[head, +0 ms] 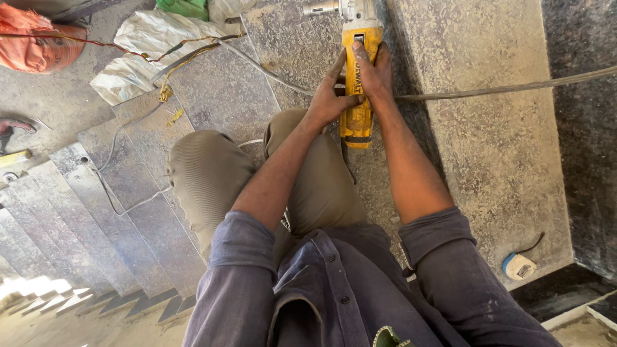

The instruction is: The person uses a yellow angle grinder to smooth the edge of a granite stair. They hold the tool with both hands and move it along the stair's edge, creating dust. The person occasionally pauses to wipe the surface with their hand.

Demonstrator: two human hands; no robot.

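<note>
A yellow angle grinder (357,96) lies lengthwise on a dusty granite slab (488,128), its metal head pointing away from me. My left hand (329,96) wraps the grinder's body from the left side. My right hand (375,72) presses over the top of the yellow body from the right. Both forearms reach forward from rolled blue sleeves. My knees in olive trousers (212,173) are bent beneath my arms. The grinder's disc is out of view at the top edge.
A grey cable (514,87) runs right across the slab. A blue and white tape measure (518,266) sits at the slab's near right corner. Granite stair treads (96,212) descend at left. White sacks (144,51) and an orange bag (35,42) lie at top left.
</note>
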